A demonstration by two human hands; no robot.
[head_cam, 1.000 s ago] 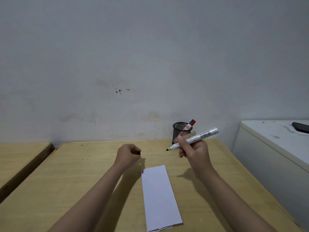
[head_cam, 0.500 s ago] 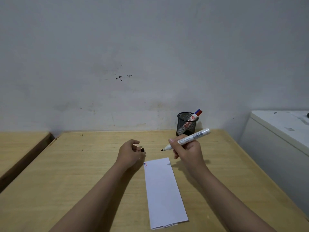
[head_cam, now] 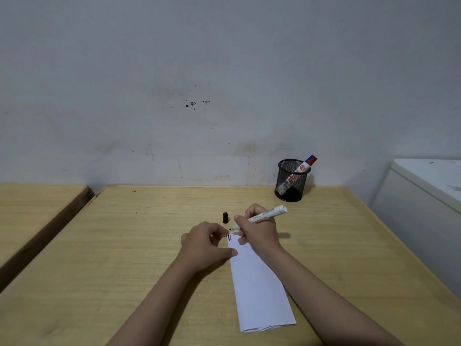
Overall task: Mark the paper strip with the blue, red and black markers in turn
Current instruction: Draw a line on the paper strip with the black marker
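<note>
A white paper strip (head_cam: 259,288) lies lengthwise on the wooden table (head_cam: 124,245), with small blue and red marks (head_cam: 229,238) at its far left corner. My right hand (head_cam: 259,232) grips an uncapped black marker (head_cam: 267,214), its tip just above that corner. My left hand (head_cam: 207,243) rests on the table with its thumb pressing the strip's left edge, fingers loosely curled and holding nothing. The marker's black cap (head_cam: 225,217) stands on the table just beyond the hands.
A black mesh pen cup (head_cam: 291,181) stands at the table's far right by the wall, with a red and blue capped marker (head_cam: 305,167) leaning in it. A white cabinet (head_cam: 424,208) flanks the right side. A second wooden table (head_cam: 32,208) sits left across a gap.
My left hand set the black cap down on the table and moved onto the strip's edge. My right hand lowered the marker tip toward the marked corner. The view tilted down.
</note>
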